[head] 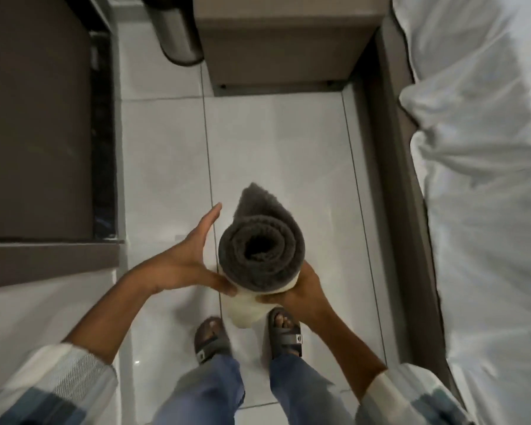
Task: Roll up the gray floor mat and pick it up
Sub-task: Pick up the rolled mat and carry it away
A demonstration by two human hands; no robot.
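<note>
The gray floor mat (pixel 259 250) is rolled into a thick tube and held upright off the white tiled floor, its spiral end facing me and its cream backing showing on the outside near the bottom. My left hand (pixel 193 262) presses flat against the roll's left side, fingers stretched forward and thumb under the edge. My right hand (pixel 301 289) wraps around the roll's lower right side, gripping the cream backing. A loose gray flap of the mat sticks out at the far side of the roll.
A bed with white bedding (pixel 485 210) runs along the right. A brown nightstand (pixel 285 41) and a metal bin (pixel 174 29) stand ahead. A dark cabinet (pixel 37 118) fills the left. My sandalled feet (pixel 249 335) stand on the tiles below the roll.
</note>
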